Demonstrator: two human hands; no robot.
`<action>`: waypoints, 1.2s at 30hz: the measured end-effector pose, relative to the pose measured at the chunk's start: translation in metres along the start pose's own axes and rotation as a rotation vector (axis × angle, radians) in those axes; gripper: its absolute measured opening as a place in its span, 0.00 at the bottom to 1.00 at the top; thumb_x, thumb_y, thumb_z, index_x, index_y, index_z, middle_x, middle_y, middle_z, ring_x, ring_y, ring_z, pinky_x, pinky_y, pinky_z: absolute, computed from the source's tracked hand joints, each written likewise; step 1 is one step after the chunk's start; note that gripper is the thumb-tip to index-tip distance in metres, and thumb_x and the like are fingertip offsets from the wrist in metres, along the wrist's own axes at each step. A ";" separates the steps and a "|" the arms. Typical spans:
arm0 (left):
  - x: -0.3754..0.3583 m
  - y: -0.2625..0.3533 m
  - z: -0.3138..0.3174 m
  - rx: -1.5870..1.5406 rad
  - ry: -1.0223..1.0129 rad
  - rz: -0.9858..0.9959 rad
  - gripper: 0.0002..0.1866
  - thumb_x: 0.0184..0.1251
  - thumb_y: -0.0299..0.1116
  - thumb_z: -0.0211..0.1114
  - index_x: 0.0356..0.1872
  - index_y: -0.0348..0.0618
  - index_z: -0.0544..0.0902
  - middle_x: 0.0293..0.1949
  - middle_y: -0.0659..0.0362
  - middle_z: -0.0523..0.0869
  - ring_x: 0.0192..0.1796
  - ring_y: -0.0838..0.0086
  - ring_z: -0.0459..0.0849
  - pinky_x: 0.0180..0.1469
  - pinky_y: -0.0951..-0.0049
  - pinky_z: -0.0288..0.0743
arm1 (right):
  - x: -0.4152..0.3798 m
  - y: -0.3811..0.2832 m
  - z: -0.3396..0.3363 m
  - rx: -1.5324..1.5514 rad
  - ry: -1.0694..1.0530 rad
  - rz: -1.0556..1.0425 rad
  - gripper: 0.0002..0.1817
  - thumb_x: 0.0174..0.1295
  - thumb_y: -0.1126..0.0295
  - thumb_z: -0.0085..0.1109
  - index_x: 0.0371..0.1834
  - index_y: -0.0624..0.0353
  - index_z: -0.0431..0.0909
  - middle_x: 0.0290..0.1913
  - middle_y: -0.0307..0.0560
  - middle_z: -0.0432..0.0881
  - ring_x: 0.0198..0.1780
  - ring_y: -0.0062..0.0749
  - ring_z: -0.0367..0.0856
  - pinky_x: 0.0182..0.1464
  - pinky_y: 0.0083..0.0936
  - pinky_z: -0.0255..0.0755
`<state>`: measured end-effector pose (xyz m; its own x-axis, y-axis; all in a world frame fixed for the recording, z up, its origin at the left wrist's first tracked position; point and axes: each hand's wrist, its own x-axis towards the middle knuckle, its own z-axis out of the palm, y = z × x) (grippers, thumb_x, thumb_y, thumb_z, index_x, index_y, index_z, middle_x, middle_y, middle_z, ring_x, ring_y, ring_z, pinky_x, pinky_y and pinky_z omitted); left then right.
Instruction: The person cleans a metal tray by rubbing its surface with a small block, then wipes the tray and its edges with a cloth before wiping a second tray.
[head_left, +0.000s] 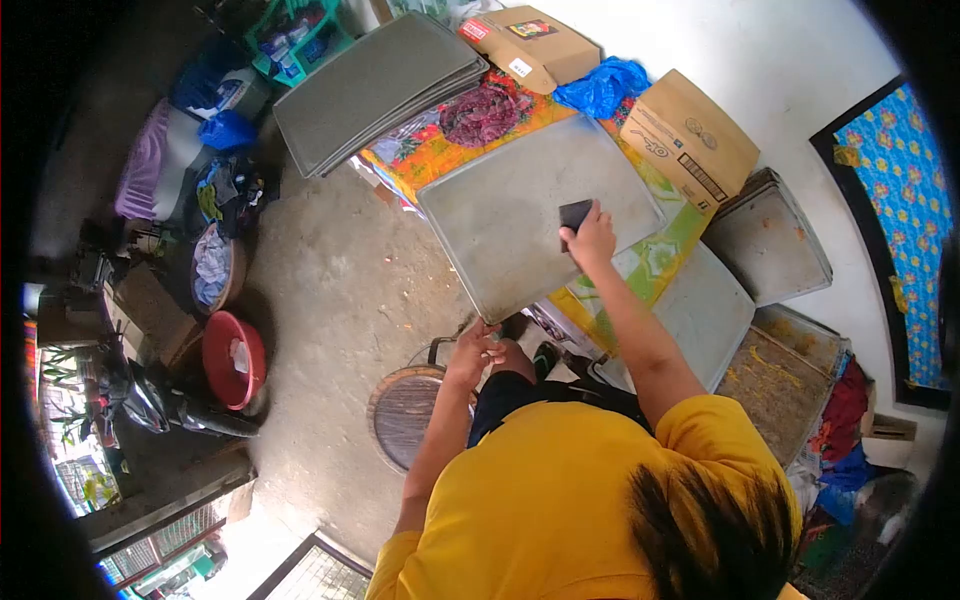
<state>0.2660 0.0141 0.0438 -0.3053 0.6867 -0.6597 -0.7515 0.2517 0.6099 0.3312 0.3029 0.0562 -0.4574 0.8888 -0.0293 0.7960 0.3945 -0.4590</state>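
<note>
A large flat metal tray [520, 175] lies across the cloth-covered table, its near left corner jutting past the edge. My right hand [592, 238] is closed around a dark flat pad [574, 216], held against the tray's surface right of its middle. At that jutting corner is my left hand [475, 352], fingers bent, with fingertips on the tray's rim. Part of the left grip is hidden under the corner.
Stacked dark trays [375, 90] lie at the table's far left. Behind are a cardboard box [535, 45], a blue plastic bag [605, 88] and another carton [690, 138]. More trays [770, 240] lean at right. A round wooden stool [405, 415] and red basin [234, 358] stand left.
</note>
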 end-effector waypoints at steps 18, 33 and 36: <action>-0.004 -0.010 0.006 -0.354 -0.067 -0.017 0.32 0.47 0.19 0.55 0.61 0.47 0.72 0.57 0.59 0.74 0.44 0.67 0.80 0.49 0.56 0.75 | -0.102 -0.047 0.054 -0.024 -0.051 -0.391 0.54 0.46 0.53 0.74 0.73 0.62 0.54 0.46 0.56 0.73 0.45 0.50 0.75 0.46 0.43 0.70; -0.010 -0.009 0.009 -0.373 -0.094 0.011 0.36 0.48 0.23 0.55 0.66 0.48 0.68 0.61 0.61 0.72 0.41 0.69 0.80 0.49 0.56 0.73 | -0.048 0.001 0.015 -0.086 0.042 -0.253 0.53 0.45 0.51 0.74 0.72 0.63 0.56 0.48 0.53 0.74 0.46 0.49 0.78 0.43 0.44 0.74; -0.012 -0.010 0.013 -0.380 -0.103 0.022 0.36 0.48 0.24 0.55 0.67 0.48 0.68 0.61 0.61 0.72 0.40 0.70 0.79 0.50 0.57 0.73 | -0.046 0.005 0.011 -0.089 0.044 -0.217 0.53 0.46 0.52 0.74 0.72 0.63 0.56 0.48 0.51 0.73 0.47 0.44 0.77 0.46 0.42 0.72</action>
<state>0.2851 0.0122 0.0515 -0.2783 0.7592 -0.5884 -0.9142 -0.0214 0.4047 0.3520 0.2616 0.0457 -0.6052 0.7896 0.1010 0.7138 0.5944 -0.3704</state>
